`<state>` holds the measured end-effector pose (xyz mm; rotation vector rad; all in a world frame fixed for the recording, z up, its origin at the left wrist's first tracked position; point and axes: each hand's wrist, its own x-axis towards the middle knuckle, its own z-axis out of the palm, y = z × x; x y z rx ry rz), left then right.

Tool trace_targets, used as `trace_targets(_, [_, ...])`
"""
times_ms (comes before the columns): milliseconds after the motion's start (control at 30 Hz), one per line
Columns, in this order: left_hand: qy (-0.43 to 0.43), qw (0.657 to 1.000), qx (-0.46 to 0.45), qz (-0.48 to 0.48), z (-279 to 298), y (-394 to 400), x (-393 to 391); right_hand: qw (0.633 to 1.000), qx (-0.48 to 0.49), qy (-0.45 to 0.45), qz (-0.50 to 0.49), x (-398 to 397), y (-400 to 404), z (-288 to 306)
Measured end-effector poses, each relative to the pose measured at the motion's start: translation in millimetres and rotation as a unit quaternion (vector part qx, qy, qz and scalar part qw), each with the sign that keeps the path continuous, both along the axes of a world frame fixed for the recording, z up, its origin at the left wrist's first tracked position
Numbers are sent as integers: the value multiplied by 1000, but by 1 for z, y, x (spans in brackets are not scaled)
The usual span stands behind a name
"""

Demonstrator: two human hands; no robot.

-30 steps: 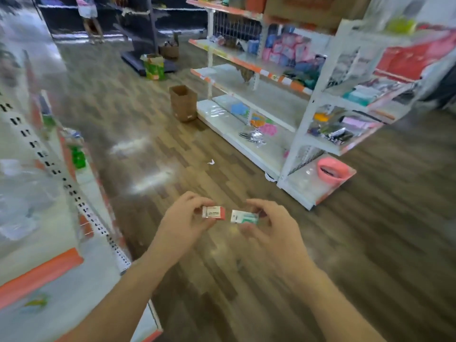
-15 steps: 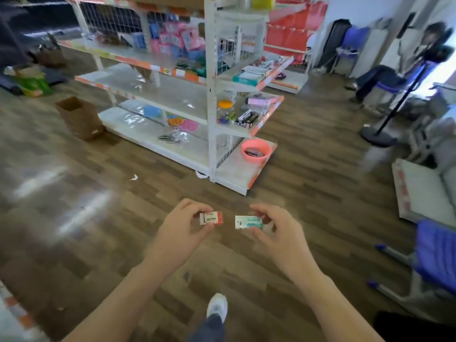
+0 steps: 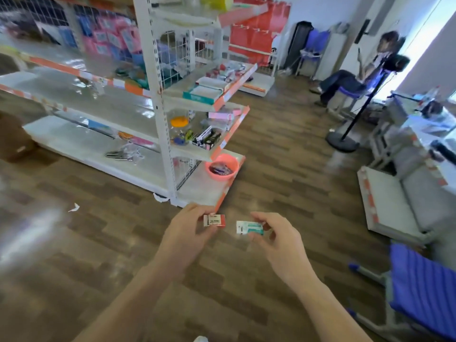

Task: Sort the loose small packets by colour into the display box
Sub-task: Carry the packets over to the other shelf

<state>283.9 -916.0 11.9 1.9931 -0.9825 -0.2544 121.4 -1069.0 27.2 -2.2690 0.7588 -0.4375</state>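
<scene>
Left hand (image 3: 183, 233) pinching red packet (image 3: 214, 220), right hand (image 3: 276, 239) pinching teal packet (image 3: 249, 227), lower centre of frame; white shelf unit (image 3: 158, 99) upper left.

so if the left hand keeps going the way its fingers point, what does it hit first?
Probably the teal packet pinched in the right hand. The left hand, gripping the red packet, points rightward at it across a small gap. Depth is unclear, so it could pass just behind.

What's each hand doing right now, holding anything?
Left hand: pinches the red packet between thumb and fingers.
Right hand: pinches the teal packet the same way.
</scene>
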Motion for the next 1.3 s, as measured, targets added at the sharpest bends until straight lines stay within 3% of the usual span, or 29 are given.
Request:
trace_targets(400, [-2,999,39,13,-9,-221,84,1000,15,-19,8,97,-227,-27])
trace_targets(700, [6,996,52,79,-4,-382,125,995,-16,16,94,160,-418,-27])
trace_targets(867, [21,993,44,110,-1,-442,152,991,-6,13,131,212,-486,-30])
trace_targets(1300, [50,989,27,136,-17,-631,328,984,-38,40,168,391,-667,-32])
